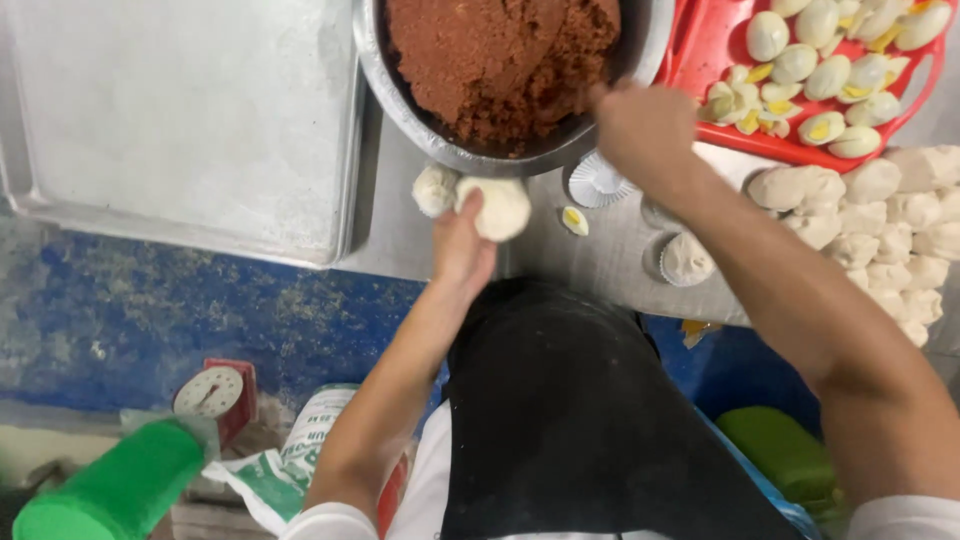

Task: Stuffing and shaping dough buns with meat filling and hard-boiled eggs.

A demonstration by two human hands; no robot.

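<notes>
My left hand (462,243) holds a flattened round of white dough (497,207) at the table's near edge. A second dough ball (435,188) lies just left of it. My right hand (642,128) reaches over the rim of a large metal bowl (392,95), fingers closed at the edge of the reddish-brown minced filling (500,55); what it pinches is hidden. A boiled egg wedge (574,220) lies on the table between my hands.
A red tray (715,45) of cut boiled eggs sits at the back right, above a heap of dough portions (890,215). Paper cups (598,183), one holding a filled bun (687,258). A metal baking tray (180,120) lies left. Below: small scale (212,392), green containers.
</notes>
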